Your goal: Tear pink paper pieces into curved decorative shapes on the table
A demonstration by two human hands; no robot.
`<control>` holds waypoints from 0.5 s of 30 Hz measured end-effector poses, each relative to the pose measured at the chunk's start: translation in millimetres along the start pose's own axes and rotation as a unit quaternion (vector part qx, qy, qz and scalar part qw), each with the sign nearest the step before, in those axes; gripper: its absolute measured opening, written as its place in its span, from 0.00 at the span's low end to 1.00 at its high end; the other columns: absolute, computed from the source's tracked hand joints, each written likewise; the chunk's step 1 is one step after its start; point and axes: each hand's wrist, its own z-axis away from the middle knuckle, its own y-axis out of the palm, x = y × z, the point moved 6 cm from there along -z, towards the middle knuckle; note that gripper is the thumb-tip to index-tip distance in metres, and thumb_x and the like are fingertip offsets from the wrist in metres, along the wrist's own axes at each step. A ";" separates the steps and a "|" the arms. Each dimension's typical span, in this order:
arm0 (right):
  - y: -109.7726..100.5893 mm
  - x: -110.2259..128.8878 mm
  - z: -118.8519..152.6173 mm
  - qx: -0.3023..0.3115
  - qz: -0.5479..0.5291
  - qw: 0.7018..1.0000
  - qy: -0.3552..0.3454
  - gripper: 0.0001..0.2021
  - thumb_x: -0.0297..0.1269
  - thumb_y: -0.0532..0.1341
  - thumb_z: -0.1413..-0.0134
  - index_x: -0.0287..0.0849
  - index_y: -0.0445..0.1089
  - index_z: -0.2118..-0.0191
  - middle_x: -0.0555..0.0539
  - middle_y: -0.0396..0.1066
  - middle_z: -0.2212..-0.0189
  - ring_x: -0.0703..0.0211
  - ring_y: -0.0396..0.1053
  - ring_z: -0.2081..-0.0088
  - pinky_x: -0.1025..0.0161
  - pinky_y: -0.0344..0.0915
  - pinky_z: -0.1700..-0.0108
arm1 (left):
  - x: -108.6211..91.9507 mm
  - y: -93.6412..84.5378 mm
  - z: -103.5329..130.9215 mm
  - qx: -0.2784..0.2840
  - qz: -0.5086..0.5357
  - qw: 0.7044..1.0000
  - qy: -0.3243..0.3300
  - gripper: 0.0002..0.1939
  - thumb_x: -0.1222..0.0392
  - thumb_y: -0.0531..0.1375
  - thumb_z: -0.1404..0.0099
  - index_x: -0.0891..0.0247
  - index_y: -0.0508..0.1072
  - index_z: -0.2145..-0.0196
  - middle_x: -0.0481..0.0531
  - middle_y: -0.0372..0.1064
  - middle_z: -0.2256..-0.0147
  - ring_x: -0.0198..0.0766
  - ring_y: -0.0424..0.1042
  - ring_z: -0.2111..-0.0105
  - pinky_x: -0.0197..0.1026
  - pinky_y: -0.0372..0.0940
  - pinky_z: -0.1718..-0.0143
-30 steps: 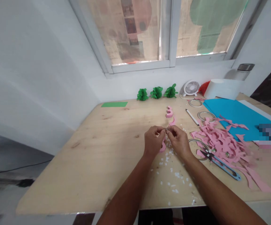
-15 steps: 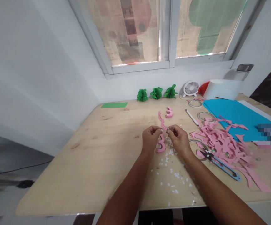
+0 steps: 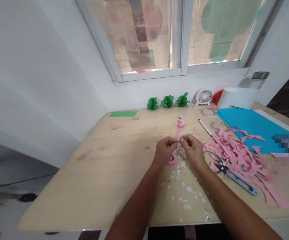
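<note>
Close together over the table, my left hand [image 3: 165, 150] and my right hand [image 3: 192, 150] pinch at the lower end of a wavy pink paper cutout [image 3: 177, 132]. Its upper part reaches to a small stack of pink wavy cutouts [image 3: 181, 123]. Something tiny and pale shows at my right fingertips, too small to name. Below my left hand, partly covered by it, lies another stack of pink scalloped cutouts [image 3: 173, 161]. Small white paper bits [image 3: 183, 163] are scattered beneath and in front of my hands.
To the right are a heap of pink paper scraps [image 3: 241, 156], blue-handled scissors [image 3: 241, 181], a white marker [image 3: 205, 127], tape rolls [image 3: 220, 126] and blue sheets [image 3: 249, 123]. Green paper figures [image 3: 168, 101], a small white fan [image 3: 204, 96] and a green strip [image 3: 123, 114] stand or lie along the back.
The pink cutout has shifted right, so its upper part now meets the small stack. Both hands have moved closer together at its lower end; my left hand went slightly right.
</note>
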 end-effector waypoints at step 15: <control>4.1 0.9 1.7 0.025 -0.032 0.999 0.016 0.07 0.40 0.59 0.55 0.41 0.66 0.73 0.52 0.65 0.79 0.62 0.61 0.76 0.66 0.58 0.73 | 5.8 -9.5 -5.0 -0.021 0.091 0.995 -0.034 0.09 0.62 0.59 0.52 0.67 0.75 0.72 0.51 0.70 0.76 0.30 0.65 0.80 0.32 0.58 0.80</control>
